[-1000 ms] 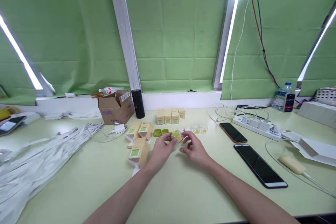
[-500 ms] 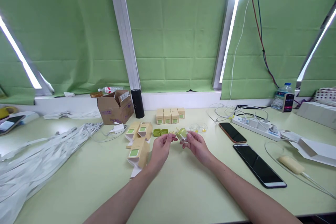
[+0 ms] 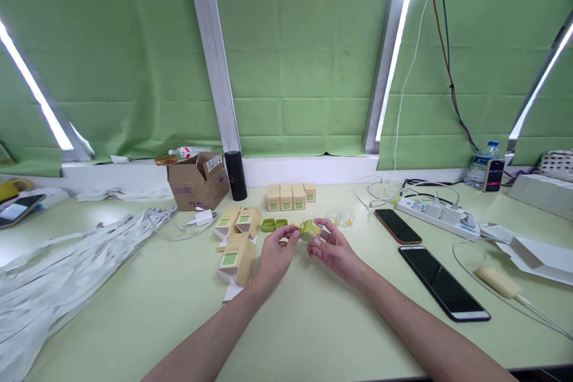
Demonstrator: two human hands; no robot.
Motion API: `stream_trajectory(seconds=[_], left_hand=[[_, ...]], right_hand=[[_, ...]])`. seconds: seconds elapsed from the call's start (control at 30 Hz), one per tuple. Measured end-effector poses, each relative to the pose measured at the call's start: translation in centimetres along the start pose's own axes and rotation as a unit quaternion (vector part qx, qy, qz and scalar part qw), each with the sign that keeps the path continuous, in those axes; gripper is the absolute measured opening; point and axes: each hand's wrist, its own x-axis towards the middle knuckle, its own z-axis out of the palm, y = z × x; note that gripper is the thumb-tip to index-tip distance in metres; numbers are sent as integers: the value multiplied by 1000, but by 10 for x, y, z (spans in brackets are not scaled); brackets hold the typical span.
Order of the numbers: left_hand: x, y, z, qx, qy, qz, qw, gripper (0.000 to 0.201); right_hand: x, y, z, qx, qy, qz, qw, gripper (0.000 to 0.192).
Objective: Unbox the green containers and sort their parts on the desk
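On the pale green surface (image 3: 313, 322), a heap of white strips (image 3: 54, 274) lies far left and two dark phones (image 3: 441, 280) lie right of the hands. Tan cartons (image 3: 236, 239) sit just left of the left hand (image 3: 274, 256). The right hand (image 3: 335, 250) pinches a small green case (image 3: 308, 229) above the surface — the left grip's fingertips close on its left edge.

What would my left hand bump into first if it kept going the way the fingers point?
Probably the small green case in the right hand, since the left hand points right at it; depth is unclear.
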Motion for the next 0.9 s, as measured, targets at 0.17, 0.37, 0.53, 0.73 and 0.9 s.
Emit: stream_trajectory(seconds=[0.17,0.37,0.53,0.73,0.9], left_hand=[[1,-1,0,5,8,6,1000,30],[-3,5,-2,64,12,33,997,11],[-11,4,-3,123,15,207,970,7],[-14,4,-6,194,20,420,887,22],[-13,5,-9,221,13,437,872,21]], right_hand=[[0,-1,1,-96,-11,-51,994,54],[2,2,-1,-133,7,-70,989,63],[3,12,-6,-208,27,-104,972,50],[1,15,-8,-338,44,-236,910,37],[-5,9,-7,-464,51,-323,823,52]])
